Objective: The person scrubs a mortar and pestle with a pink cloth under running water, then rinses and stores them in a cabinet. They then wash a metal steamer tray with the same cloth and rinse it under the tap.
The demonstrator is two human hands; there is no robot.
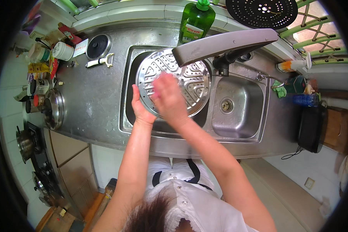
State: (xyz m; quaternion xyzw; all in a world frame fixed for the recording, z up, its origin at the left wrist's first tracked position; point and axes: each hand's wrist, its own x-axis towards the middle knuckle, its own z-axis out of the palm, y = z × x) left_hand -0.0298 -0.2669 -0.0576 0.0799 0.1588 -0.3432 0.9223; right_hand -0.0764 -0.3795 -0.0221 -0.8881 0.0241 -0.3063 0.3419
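A round perforated metal steamer plate is held over the larger sink basin. My left hand grips its near-left rim, with the thumb up along the edge. Blurred by motion, my right hand lies over the plate's face. Under its fingers shows a pink scrubbing pad or cloth, partly hidden. The grey faucet reaches over the plate's far right edge, and no water stream shows.
Right of the large basin is a smaller basin with a drain. A green dish soap bottle stands behind the sink. On the left counter lie a white-handled peeler, a pot lid and several jars. A black perforated disc hangs at the window.
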